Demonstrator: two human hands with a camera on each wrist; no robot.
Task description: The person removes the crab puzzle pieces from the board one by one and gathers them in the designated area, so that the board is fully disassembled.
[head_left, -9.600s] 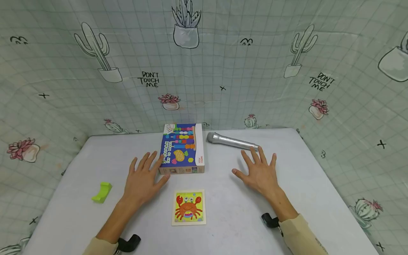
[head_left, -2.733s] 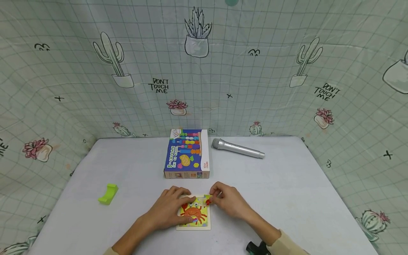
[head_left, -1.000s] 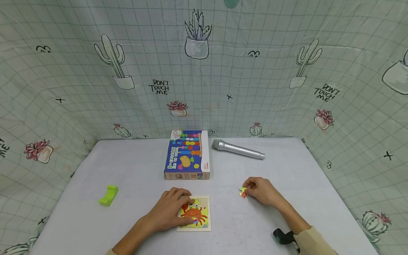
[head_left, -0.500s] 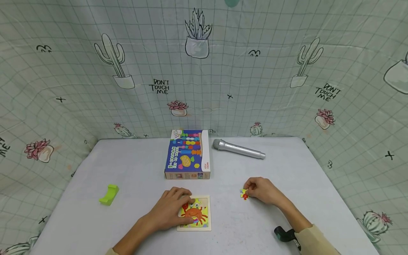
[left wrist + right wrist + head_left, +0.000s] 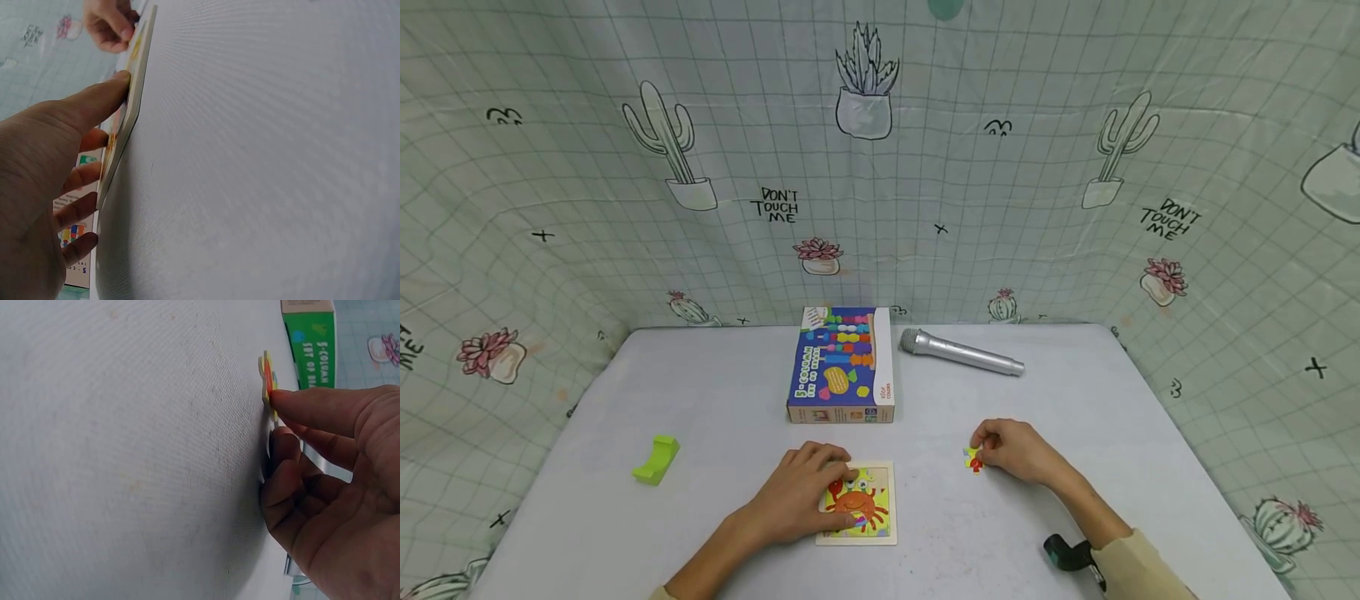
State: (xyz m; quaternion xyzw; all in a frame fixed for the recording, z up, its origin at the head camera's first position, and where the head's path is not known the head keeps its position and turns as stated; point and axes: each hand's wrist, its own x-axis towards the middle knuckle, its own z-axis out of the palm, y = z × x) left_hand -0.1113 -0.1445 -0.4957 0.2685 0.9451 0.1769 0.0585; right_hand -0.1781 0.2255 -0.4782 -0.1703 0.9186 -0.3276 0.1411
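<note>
One puzzle piece [image 5: 973, 460] was pinched by the right hand [image 5: 1013, 451], well inside the table's [image 5: 737, 383] right edge; if squeezed unevenly, it could be flipped. Leftward, the puzzle [image 5: 871, 503] was pressed by spread fingers of the left hand [image 5: 801, 490].

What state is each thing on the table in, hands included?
Puzzle piece: loose, pinched
Crab puzzle: lying flat, upper-right corner unfilled
Left hand: resting on the crab puzzle
Right hand: pinching the puzzle piece
Box: lying flat, apparently closed
Microphone: lying down; on or off can't be told
Green block: lying untouched
</note>
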